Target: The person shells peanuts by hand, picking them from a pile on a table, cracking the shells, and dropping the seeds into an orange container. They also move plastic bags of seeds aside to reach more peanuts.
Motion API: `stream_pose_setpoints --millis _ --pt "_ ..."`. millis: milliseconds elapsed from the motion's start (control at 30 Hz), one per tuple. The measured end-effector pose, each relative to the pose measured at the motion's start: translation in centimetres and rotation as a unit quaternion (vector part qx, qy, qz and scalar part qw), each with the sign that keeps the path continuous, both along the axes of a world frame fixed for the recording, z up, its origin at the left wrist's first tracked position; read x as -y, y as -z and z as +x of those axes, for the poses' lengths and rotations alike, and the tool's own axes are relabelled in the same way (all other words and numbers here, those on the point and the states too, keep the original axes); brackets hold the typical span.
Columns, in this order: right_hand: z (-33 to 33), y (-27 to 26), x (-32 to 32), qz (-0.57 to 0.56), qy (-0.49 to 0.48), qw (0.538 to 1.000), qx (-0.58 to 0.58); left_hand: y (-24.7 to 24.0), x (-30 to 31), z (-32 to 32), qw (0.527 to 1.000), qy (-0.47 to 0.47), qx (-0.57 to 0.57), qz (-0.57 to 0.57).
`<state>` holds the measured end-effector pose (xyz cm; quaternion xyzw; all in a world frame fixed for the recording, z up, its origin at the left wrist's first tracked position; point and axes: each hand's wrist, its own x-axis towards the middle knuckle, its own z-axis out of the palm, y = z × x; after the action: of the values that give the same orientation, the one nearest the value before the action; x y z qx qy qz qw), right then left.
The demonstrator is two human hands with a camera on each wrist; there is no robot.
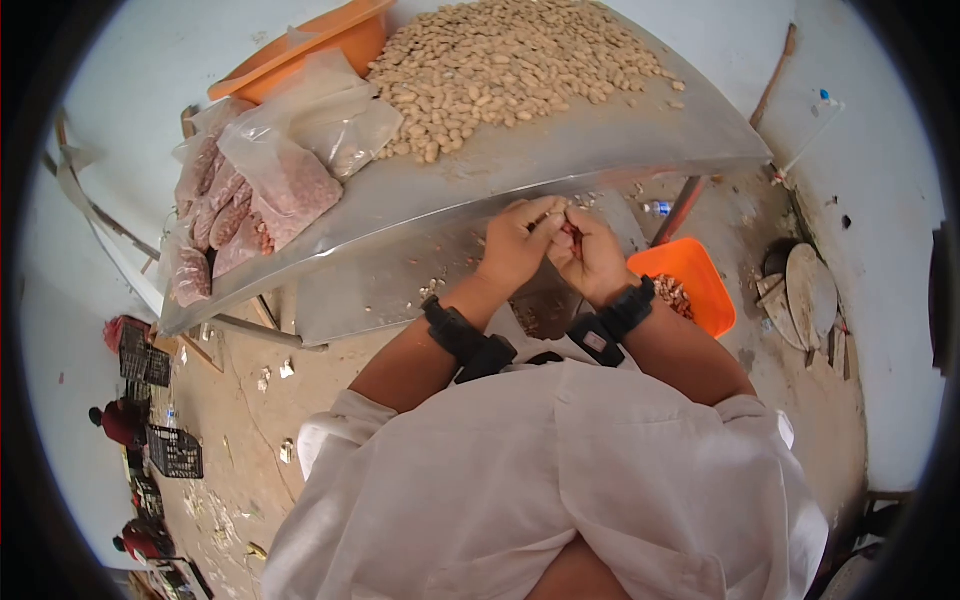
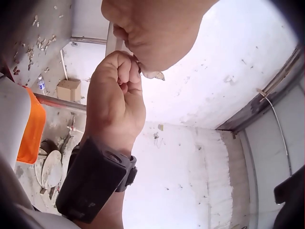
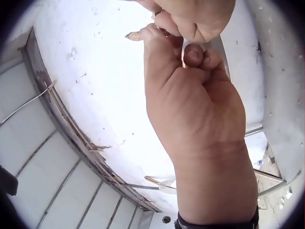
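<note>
My left hand (image 1: 517, 243) and right hand (image 1: 592, 257) meet at the fingertips, in front of the metal table's (image 1: 440, 205) near edge. A pale peanut shell (image 2: 155, 75) sticks out beside the left thumb, which pinches it; it also shows in the right wrist view as a pointed shell (image 3: 134, 36). The curled fingers of the right hand hold reddish kernels (image 1: 571, 236), partly hidden. In the left wrist view, the left hand (image 2: 157, 31) is above the right hand (image 2: 116, 93); the right wrist view has the right hand (image 3: 195, 16) above the left hand (image 3: 195, 105).
Unshelled peanuts (image 1: 500, 65) are heaped on the table, beside bags of reddish kernels (image 1: 285, 185) and an orange basin (image 1: 300, 50). Below right stands an orange container (image 1: 708, 275) with kernels inside. Crates (image 1: 175, 452) and two people (image 1: 125, 423) are at the far left.
</note>
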<state>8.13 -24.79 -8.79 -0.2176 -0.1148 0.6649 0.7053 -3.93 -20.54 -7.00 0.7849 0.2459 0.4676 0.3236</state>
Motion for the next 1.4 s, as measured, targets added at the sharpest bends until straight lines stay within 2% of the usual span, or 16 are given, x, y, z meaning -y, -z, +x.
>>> stream_pose_setpoints --millis 167,267,300,400,433,533,633,733,800,933,1067,1167,1267,1333,1367,1400 --pt "0.8 -0.4 2.0 0.016 -0.075 0.993 0.087 1.5 -0.4 -0.1 0.996 0.021 0.008 -0.090" --pt "1.4 -0.2 2.4 0.015 -0.113 0.991 0.077 1.3 0.0 -0.4 0.998 -0.004 -0.047 -0.037" --pt "1.4 -0.3 2.5 0.010 -0.113 0.990 0.085 0.6 0.4 -0.4 0.994 -0.010 -0.087 -0.072" --pt "1.3 -0.6 3.2 0.009 -0.119 0.986 0.113 0.5 0.5 -0.7 0.993 0.010 -0.115 -0.013" --pt "1.5 -0.2 3.2 0.002 -0.127 0.983 0.133 0.8 0.3 -0.8 0.983 -0.008 -0.161 0.083" --pt "1.7 0.0 3.6 0.004 -0.144 0.972 0.184 0.2 1.1 -1.0 0.970 0.003 -0.237 0.055" --pt "1.9 1.0 3.7 0.004 -0.126 0.976 0.180 1.3 1.0 -0.7 0.975 0.024 -0.215 0.048" --pt "3.1 1.0 4.0 -0.027 -0.107 0.978 0.180 2.1 1.4 -0.6 0.980 0.032 -0.197 0.000" --pt "4.5 1.4 4.5 -0.052 -0.057 0.980 0.182 3.2 0.8 -0.9 0.979 0.092 -0.138 -0.117" --pt "10.8 4.9 5.1 -0.106 0.080 0.971 0.196 3.3 0.6 -1.9 0.906 0.149 -0.056 -0.391" --pt "20.4 11.2 6.1 -0.161 0.181 0.939 0.243 3.8 0.8 -2.8 0.840 0.132 0.035 -0.525" --pt "23.7 11.7 7.7 -0.329 0.254 0.833 0.366 4.5 0.7 -3.0 0.820 0.149 0.056 -0.550" --pt "29.9 17.9 8.3 -0.385 0.328 0.750 0.426 4.9 0.5 -3.0 0.799 0.151 0.070 -0.577" --pt "30.1 17.8 8.6 -0.290 0.326 0.874 0.215 5.9 -0.4 -3.1 0.747 0.167 0.143 -0.628" --pt "30.2 17.8 8.8 -0.237 0.316 0.913 0.102 6.5 -0.8 -3.1 0.716 0.171 0.178 -0.653" --pt "28.8 16.4 7.9 -0.223 0.311 0.921 0.073 6.4 -0.8 -3.0 0.705 0.167 0.206 -0.658"
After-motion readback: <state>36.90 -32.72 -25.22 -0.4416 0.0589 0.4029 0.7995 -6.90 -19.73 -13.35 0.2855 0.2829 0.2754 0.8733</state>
